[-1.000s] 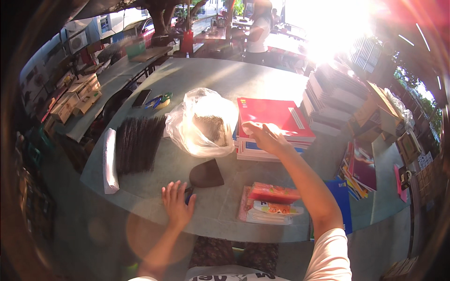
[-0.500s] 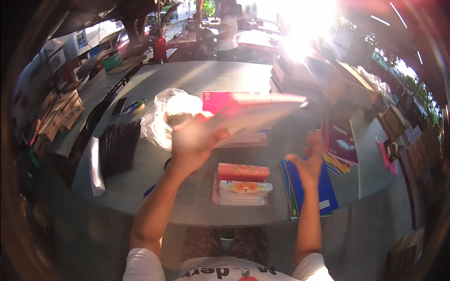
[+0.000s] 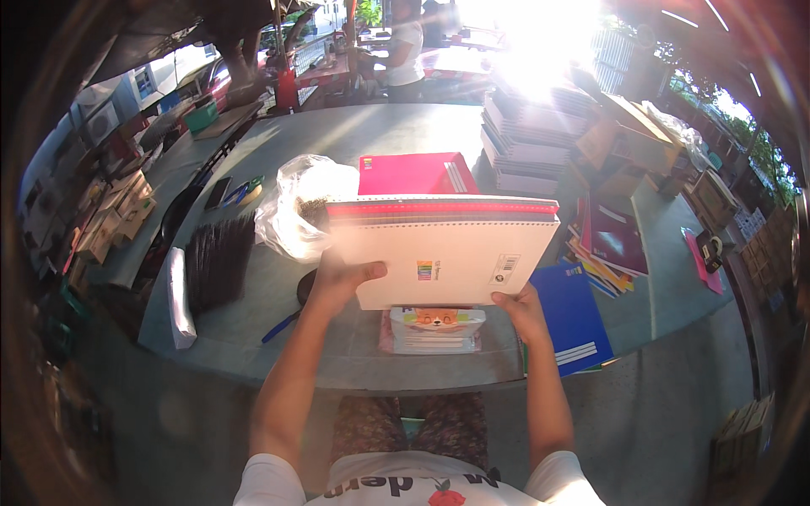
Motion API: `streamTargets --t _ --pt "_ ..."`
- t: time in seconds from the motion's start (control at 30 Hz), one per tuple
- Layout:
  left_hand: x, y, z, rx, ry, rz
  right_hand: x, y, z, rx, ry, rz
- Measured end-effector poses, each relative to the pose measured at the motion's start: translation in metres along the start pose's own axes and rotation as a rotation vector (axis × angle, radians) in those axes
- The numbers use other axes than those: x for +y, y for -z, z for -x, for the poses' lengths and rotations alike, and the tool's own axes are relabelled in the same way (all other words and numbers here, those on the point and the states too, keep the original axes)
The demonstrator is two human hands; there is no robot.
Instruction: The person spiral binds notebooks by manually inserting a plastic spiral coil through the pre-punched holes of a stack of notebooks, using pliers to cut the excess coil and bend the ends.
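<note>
1. Now, in the head view, a thick white-backed stack of notebooks (image 3: 460, 244) with red edges and a row of holes along its upper side is held up over the grey desk (image 3: 228, 337), its white cover tilted toward the wearer.
2. The left hand (image 3: 335, 282) grips the left side, thumb laid on the white cover; the right hand (image 3: 526, 314) pinches the lower right corner. Both are partly curled around it, their other fingers mostly hidden.
3. Half a second ago the left alone held it, while the right was spread and bare near the blue notebook (image 3: 574, 316). Two-handed support looks steadier. A pink-red notebook (image 3: 413, 171) lies behind.
4. The white cover carries a small rainbow-striped square mark (image 3: 423, 270) and a barcode panel (image 3: 506, 268). The white-and-orange soft plastic pack (image 3: 434, 327) shows an animal face.
</note>
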State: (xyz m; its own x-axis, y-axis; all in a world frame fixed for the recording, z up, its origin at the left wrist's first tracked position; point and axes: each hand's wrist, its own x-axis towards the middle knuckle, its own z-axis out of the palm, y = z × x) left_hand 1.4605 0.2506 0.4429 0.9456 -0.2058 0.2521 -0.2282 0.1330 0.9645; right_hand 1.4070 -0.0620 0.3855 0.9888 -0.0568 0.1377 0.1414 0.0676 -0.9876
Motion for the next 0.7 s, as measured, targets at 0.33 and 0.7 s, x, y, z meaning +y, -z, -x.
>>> streamTargets --t 0.33,0.7 --pt "-0.004 0.001 0.011 -0.034 0.148 -0.042 0.01 0.006 0.015 -0.054 -0.111 0.103" --pt "-0.047 0.103 0.01 -0.011 0.08 -0.136 -0.003 0.016 -0.016 0.143 0.146 -0.166"
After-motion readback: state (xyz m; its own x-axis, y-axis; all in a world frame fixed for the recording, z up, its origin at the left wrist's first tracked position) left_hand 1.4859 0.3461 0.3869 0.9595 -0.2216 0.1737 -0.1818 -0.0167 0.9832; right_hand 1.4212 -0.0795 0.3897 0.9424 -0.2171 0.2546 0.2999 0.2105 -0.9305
